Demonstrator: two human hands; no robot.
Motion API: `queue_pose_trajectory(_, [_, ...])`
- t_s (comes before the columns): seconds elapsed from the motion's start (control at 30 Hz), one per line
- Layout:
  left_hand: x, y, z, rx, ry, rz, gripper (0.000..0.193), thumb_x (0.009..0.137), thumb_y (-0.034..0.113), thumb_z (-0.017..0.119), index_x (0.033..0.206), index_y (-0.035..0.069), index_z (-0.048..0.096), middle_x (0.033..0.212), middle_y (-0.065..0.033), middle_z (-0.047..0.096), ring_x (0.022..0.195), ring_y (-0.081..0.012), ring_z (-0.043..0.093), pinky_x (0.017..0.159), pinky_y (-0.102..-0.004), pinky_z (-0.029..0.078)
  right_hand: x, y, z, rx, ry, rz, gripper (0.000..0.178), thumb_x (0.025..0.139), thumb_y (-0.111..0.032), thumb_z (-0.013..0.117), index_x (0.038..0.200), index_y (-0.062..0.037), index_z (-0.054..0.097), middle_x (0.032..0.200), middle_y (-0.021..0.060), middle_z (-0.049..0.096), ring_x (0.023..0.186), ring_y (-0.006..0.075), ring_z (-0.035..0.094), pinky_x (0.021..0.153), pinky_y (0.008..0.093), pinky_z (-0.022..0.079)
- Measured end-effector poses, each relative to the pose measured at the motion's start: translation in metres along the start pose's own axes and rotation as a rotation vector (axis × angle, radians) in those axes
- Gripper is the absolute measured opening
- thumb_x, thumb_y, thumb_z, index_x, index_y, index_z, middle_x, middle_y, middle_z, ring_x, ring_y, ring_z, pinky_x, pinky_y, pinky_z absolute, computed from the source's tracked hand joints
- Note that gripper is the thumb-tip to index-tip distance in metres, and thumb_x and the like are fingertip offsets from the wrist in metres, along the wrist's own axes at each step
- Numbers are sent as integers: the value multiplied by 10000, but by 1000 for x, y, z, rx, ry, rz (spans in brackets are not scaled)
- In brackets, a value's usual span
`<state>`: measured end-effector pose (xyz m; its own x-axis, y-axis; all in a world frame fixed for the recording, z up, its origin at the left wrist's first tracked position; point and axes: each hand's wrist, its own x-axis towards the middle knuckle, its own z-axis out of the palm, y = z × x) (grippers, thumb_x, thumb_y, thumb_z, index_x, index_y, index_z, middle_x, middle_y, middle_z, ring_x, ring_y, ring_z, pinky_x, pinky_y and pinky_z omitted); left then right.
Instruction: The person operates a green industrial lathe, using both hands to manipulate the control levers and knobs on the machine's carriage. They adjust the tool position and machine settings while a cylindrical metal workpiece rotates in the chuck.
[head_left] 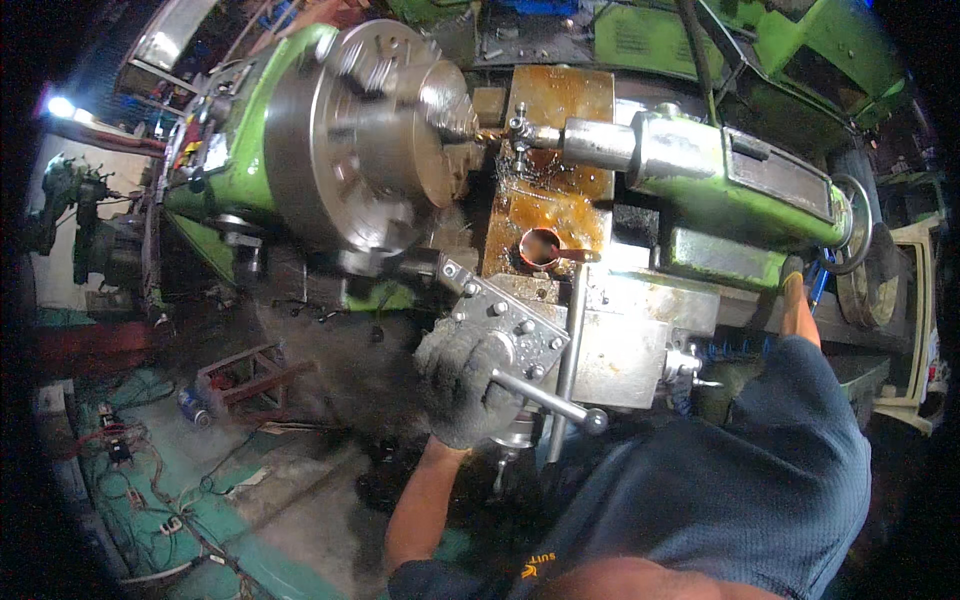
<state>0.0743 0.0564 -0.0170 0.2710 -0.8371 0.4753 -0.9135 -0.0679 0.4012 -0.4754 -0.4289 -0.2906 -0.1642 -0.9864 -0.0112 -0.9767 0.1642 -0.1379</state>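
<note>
My left hand (465,385), in a grey work glove, is curled over the near left corner of a square steel tool post (525,320) with several bolts. Beside its thumb side a ball-ended lever (555,402) sticks out. At the right my right hand (793,272) reaches the lower side of the tailstock handwheel (862,225); its fingers are mostly hidden. A drill bit (490,134) in the green tailstock (690,155) points at a round workpiece (440,95) in the big lathe chuck (345,135). Motion blur covers the chuck.
An oil cup (540,248) with a handle stands on the oily cross slide (550,215). A long steel bar (572,350) lies beside the tool post. On the floor at left are a red metal frame (250,380), a can (193,405) and loose cables (160,500).
</note>
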Motion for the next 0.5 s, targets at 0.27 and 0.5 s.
queue_pose_trajectory(0.27, [-17,-4,23,31,157,-123,296,809,183,738,1082,77,699,1136,-163,705,1104,-409,653,1022,-543,482,54,52,27,227,424,-409,352,987,-346,595,1139,-67,747,1099,224,738,907,343,737,798,445,553])
queue_pose_trajectory(0.5, [41,44,1,151,97,-262,252,757,251,831,876,59,719,841,-152,706,809,-359,684,767,-453,537,-74,-57,-101,470,227,-640,272,950,-277,686,1103,-58,736,1155,210,724,1052,410,685,953,475,518])
